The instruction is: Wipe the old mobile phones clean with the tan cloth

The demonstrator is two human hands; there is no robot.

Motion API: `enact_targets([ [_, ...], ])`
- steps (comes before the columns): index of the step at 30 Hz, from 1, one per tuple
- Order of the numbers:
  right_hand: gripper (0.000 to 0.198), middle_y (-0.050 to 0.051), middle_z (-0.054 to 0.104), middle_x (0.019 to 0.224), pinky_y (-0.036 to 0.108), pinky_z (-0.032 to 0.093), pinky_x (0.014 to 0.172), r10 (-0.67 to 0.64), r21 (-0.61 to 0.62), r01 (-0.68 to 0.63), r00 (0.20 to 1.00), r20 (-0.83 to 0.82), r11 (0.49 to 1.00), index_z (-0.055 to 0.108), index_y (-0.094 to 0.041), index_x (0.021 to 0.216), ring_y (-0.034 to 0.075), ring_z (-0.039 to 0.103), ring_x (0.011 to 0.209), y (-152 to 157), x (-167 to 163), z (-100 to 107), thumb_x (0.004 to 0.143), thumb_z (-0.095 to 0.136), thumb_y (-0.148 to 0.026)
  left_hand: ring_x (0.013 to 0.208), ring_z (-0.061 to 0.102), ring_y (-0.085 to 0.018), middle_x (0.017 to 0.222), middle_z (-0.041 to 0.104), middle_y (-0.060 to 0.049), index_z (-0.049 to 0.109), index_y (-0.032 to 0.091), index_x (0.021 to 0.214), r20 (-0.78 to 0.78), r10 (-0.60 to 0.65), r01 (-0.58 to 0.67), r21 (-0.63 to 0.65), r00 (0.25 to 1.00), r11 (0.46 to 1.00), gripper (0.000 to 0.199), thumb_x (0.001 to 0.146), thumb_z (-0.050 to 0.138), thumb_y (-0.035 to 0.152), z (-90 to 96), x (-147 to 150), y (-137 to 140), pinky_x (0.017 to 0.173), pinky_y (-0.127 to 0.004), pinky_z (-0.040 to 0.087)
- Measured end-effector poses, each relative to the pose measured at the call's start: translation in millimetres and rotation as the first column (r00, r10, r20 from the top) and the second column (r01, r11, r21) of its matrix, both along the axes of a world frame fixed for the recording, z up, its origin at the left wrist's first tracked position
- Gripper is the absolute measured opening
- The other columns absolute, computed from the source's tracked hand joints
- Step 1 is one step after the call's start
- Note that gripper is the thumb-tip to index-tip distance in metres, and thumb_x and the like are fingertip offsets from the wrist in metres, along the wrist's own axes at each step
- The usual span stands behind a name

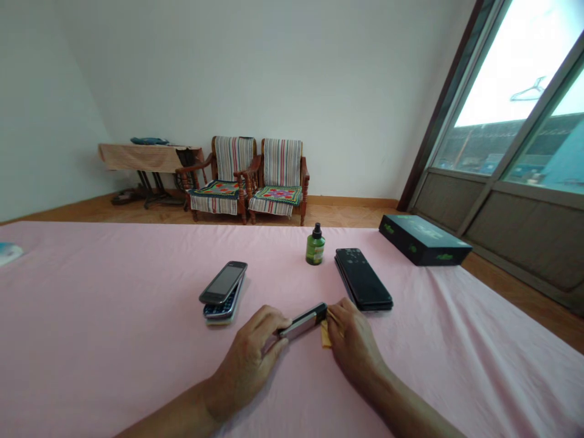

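My left hand (253, 353) pinches one end of a mobile phone (303, 322), which is tilted on edge above the pink cloth. At the phone's other end, my right hand (353, 334) is closed on a yellow cloth (325, 334) and presses it against the phone's end. Left of my hands lies a stack of phones (223, 289), a grey touchscreen one on top and one with keys under it. Just beyond my right hand rests a stack of larger black phones (364, 277). A green spray bottle (315, 245) stands upright between the two stacks.
A pink sheet (114, 316) covers the surface under my hands. At its far right sits a flat black box (422, 239). Two wooden armchairs (280, 173) and a cloth-covered table (141, 158) stand along the back wall. Windows (506, 103) line the right side.
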State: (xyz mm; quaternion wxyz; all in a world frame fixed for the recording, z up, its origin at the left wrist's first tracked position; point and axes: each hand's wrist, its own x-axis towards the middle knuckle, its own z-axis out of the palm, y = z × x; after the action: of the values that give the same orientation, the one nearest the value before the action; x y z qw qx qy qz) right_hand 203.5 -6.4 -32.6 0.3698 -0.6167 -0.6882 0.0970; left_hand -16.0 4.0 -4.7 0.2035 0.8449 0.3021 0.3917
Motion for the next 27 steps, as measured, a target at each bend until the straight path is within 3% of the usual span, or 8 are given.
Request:
enact_targets([
  [11, 0.024, 0.003, 0.052, 0.077, 0.025, 0.037, 0.061, 0.034, -0.017, -0.035, 0.999, -0.037, 0.999, 0.059, -0.017, 0.073, 0.015, 0.055, 0.069, -4.2, -0.5, 3.1, 0.087, 0.043, -0.007, 0.089, 0.06, -0.019, 0.094, 0.061, -0.005, 0.059, 0.02, 0.102, 0.004, 0.012, -0.012, -0.054, 1.0, 0.998, 0.024, 0.085, 0.055, 0.004, 2.0, -1.7, -5.1, 0.078, -0.029, 0.05],
  [20, 0.024, 0.003, 0.051, 0.075, 0.027, 0.035, 0.062, 0.054, -0.029, -0.054, 0.998, 0.014, 0.998, 0.056, -0.018, 0.063, 0.015, 0.053, 0.068, -6.5, -0.7, 4.3, 0.084, 0.048, -0.008, 0.082, 0.061, -0.019, 0.09, 0.062, -0.004, 0.063, 0.019, 0.097, 0.051, 0.11, -0.103, -0.123, 0.993, 0.987, 0.02, 0.083, 0.058, 0.006, 2.1, 1.1, -1.1, 0.075, -0.03, 0.05],
  [27, 0.019, 0.004, 0.055, 0.079, 0.027, 0.038, 0.065, 0.029, 0.007, -0.029, 0.999, -0.016, 1.0, 0.061, -0.017, 0.073, 0.017, 0.055, 0.072, -2.9, -0.7, 6.5, 0.084, 0.048, -0.008, 0.083, 0.061, -0.02, 0.09, 0.062, -0.004, 0.063, 0.019, 0.095, 0.069, 0.141, -0.129, -0.16, 0.988, 0.979, 0.019, 0.081, 0.059, 0.007, 1.7, 0.9, 1.8, 0.075, -0.031, 0.049],
])
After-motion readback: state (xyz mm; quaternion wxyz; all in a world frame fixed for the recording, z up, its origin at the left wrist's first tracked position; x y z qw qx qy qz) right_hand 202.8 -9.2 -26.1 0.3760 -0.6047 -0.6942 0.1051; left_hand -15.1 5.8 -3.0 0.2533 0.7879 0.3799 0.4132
